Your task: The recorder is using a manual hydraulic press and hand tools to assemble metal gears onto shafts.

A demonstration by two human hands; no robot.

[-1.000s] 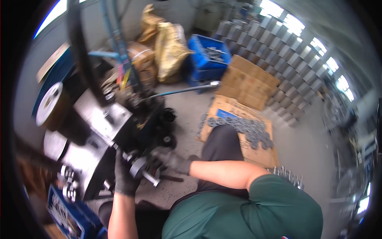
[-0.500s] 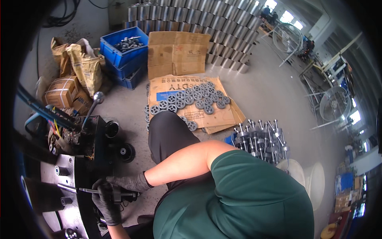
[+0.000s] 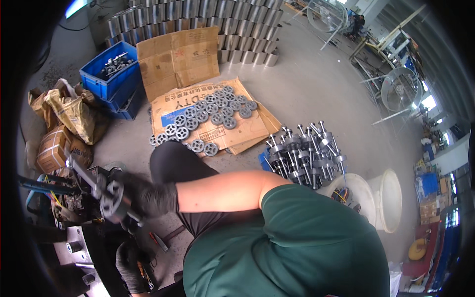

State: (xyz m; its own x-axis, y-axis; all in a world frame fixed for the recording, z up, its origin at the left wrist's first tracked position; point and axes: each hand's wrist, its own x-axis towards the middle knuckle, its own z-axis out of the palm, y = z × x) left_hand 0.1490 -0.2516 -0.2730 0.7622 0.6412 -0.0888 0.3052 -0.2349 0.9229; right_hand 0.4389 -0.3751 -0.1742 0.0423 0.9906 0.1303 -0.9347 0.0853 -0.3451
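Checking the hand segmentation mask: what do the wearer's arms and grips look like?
Right grip and left grip both wear dark grey-black gloves; the right one looks wrinkled at the wrist. Right forearm is bare below a short, dark green sleeve. Left sleeve isn't visible.

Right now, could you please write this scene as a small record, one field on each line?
Right hand: gloved, holding metal shaft with dark wheel
Left hand: gloved, lower; grip unclear
Flat cardboard: bears gray spoked wheels
Blue bin: holds metal parts
Shaft pile: right of the flat cardboard
Background: stacked metal cylinders
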